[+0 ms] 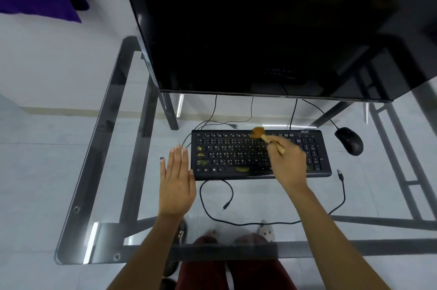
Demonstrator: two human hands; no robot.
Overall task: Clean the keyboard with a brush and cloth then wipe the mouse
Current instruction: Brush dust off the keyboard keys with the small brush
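The right hand (287,166) holds the brush (266,138) on the keyboard (227,155) at 12 o'clock on the bench (99,147), left hand (176,185) flat beside it at 9 o'clock; sweep softly row by row, holding the keyboard steady.

Both forearms are bare from the bottom edge of the view up to the wrists, with no sleeves, watch or bracelets showing. The left hand (176,185), at about 9 o'clock from the right hand (287,164), wears dark polish on the one fingernail that shows clearly, the little finger's; no rings are visible on it. The nails of the right hand cannot be made out. Seen through the glass at 6 o'clock, the legs are covered in dark red trousers (227,273). A dark shoe with pale markings (181,234) shows at about 7 o'clock, partly hidden behind the left forearm.
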